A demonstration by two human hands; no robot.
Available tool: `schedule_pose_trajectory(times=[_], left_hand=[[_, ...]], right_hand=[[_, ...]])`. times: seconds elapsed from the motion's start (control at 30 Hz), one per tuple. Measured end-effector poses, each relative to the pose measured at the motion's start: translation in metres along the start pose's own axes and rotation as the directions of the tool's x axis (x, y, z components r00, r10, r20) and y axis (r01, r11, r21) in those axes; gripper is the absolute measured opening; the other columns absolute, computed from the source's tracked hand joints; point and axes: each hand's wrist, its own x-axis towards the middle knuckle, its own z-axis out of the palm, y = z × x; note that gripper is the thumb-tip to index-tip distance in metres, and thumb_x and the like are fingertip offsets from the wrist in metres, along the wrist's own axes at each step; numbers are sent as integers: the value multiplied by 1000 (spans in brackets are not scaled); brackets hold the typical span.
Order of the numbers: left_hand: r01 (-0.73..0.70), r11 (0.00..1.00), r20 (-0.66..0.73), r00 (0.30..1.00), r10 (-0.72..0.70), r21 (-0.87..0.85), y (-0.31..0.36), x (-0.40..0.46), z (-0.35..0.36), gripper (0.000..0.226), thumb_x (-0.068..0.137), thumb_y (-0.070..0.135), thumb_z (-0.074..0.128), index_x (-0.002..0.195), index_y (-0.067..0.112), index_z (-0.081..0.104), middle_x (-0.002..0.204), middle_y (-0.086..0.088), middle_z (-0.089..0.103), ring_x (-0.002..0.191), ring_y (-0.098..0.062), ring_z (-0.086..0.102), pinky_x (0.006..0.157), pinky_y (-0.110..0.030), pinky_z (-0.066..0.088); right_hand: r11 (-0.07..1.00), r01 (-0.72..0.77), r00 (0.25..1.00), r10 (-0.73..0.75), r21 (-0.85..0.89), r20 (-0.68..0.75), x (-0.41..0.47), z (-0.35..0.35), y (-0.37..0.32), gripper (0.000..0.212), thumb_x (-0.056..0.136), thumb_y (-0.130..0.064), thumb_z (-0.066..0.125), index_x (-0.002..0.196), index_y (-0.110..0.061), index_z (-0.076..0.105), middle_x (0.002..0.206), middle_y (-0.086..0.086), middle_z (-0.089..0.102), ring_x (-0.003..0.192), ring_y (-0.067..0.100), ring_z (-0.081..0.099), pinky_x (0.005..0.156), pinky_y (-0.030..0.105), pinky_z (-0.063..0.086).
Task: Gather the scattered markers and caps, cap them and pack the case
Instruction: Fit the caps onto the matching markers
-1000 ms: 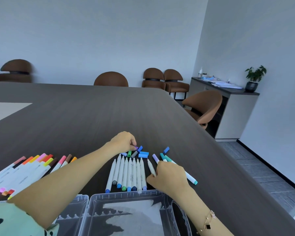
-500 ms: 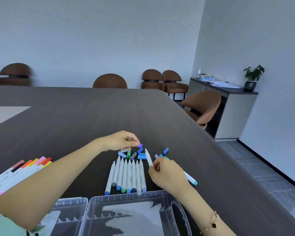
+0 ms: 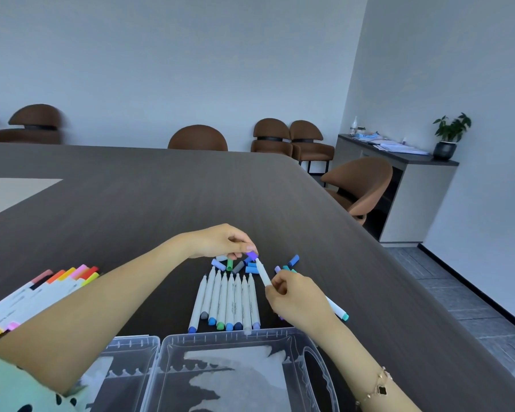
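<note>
- The capping step is under way: the left hand [image 3: 217, 240] is pinching a purple cap [image 3: 252, 255] against the tip of a white marker [image 3: 262, 272], which the right hand [image 3: 298, 297] is gripping, above the table [image 3: 161, 197].
- Next, I judge, cap and marker need lining up and pressing home; the open case [image 3: 318, 379] is waiting at the near edge.

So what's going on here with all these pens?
A person is capping markers at a dark table. The left hand pinches a purple cap at the tip of a white marker held by the right hand. A row of markers lies between the arms, loose caps beyond it. A clear plastic case sits open nearest the person, and warm-coloured markers lie at the left.
</note>
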Motion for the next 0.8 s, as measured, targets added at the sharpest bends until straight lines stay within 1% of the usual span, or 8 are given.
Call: schedule_pose_trajectory(times=[0.13, 0.23, 0.3, 0.4, 0.5, 0.6, 0.7, 0.8], left_hand=[[-4, 1000, -8, 1000, 4, -14, 8, 3, 6, 24, 94, 24, 57, 113, 13, 66, 100, 2, 67, 84, -6, 63, 73, -15, 53], [-17, 996, -197, 980, -1, -89, 17, 11, 19, 21, 89, 23, 64, 103, 8, 68, 89, 0, 69, 77, -7, 66, 72, -17, 56], [-31, 999, -280, 960, 20, -32, 22, 17, 28, 19, 88, 24, 65, 97, 8, 69, 82, 1, 68, 73, -6, 65, 70, -17, 55], [-38, 999, -316, 948, 38, 8, 26, 21, 37, 17, 88, 25, 64, 96, 10, 69, 79, 3, 67, 70, -5, 64, 67, -14, 54], [-9, 1000, -323, 946, 9, -1, 23, 19, 42, 17, 89, 24, 64, 96, 10, 69, 81, 2, 67, 69, -4, 64, 67, -13, 53], [42, 999, -227, 973, -35, 25, 13, 13, 47, 17, 89, 27, 64, 93, 12, 70, 83, 1, 70, 74, -6, 67, 73, -18, 55], [32, 981, -169, 986, 1, 193, 7, 9, 41, 21, 91, 25, 61, 105, 13, 71, 102, 1, 70, 88, -9, 65, 81, -22, 53], [45, 974, -319, 947, 29, 224, 5, 7, 27, 17, 91, 19, 60, 103, 14, 71, 104, 3, 69, 87, -9, 63, 85, -23, 51]], right_hand=[[996, -30, 998, 25, 83, 57, 2, 1, -1, 20, 94, -27, 51, 88, -11, 62, 77, 9, 70, 61, 13, 59, 69, 28, 54], [964, -119, 991, 99, 239, 96, 3, -2, -6, 19, 96, -23, 49, 89, -9, 60, 66, 3, 66, 46, -1, 53, 47, 8, 41], [918, -197, 979, 165, 345, 119, 5, -6, -7, 19, 97, -22, 48, 92, -7, 60, 64, 0, 64, 35, 0, 46, 39, 8, 32], [867, -277, 961, 239, 415, 143, 5, -9, -9, 18, 97, -21, 49, 95, -6, 59, 62, 2, 61, 31, 1, 41, 36, 13, 32], [855, -325, 944, 268, 404, 191, 4, -11, -10, 20, 97, -18, 48, 96, -2, 59, 62, 2, 59, 30, 2, 41, 37, 13, 33], [875, -347, 921, 250, 337, 297, 1, -10, -9, 16, 95, -17, 49, 87, -4, 57, 65, 7, 60, 31, 2, 42, 37, 13, 34], [973, -216, 965, 202, 75, 167, 1, 0, -6, 20, 90, -17, 53, 73, -6, 51, 60, 5, 48, 42, 9, 38, 40, 12, 33], [984, -178, 979, 176, 2, 103, 0, 7, -3, 15, 90, -18, 54, 79, -10, 46, 62, 3, 43, 50, 11, 38, 47, 18, 32]])
